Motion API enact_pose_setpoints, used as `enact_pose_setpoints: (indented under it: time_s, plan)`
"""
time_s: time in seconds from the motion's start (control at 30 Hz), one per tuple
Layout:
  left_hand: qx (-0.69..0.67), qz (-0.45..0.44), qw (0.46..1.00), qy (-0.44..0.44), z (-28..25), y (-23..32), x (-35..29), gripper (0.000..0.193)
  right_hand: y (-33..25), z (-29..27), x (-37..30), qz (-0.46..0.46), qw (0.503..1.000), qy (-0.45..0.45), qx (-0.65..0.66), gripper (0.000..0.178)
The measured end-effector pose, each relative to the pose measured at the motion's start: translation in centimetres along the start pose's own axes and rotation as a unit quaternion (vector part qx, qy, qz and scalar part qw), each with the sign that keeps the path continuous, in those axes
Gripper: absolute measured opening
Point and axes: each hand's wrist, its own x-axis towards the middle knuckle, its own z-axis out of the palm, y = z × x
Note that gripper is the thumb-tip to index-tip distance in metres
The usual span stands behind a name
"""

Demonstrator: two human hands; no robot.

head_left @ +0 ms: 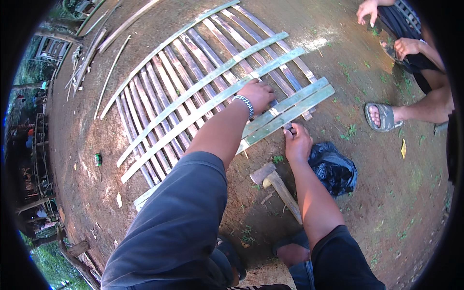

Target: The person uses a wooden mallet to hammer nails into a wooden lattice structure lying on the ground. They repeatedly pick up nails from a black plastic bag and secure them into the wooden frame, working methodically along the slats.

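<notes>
A panel of dark wooden slats and long pale-green split-bamboo strips lies on the ground before me. My left hand, with a chain bracelet at its wrist, reaches over the strips. Its fingers curl down around a dark slat between them, partly hidden by the hand. At the panel's near edge, beside two green strips lying close together, is my right hand. Thumb and fingers pinch a small dark piece that looks like the slat's end. Below lies an axe with a wooden handle.
A black plastic bag sits right of my forearm. Another person's hands and sandalled foot are at the right. Loose poles lie at the far left, a small green object at the left. My feet are below.
</notes>
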Motion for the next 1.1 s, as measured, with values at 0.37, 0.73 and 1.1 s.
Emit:
enact_pose_setpoints:
  time_s: [0.37,0.73,1.1]
  plan:
    - [0.038,0.022,0.999,0.0,0.4,-1.7,0.4,0.036,-0.1,1.0,-0.3,-0.054,0.997,0.029,-0.047,0.033]
    - [0.07,0.027,0.996,-0.038,0.0,-2.3,1.2,0.041,0.0,1.2,-0.2,-0.084,0.991,0.062,-0.084,0.033]
    - [0.088,0.043,0.994,-0.05,-0.4,-3.2,0.7,0.044,-0.7,1.3,-0.6,-0.071,0.994,0.032,-0.077,0.035]
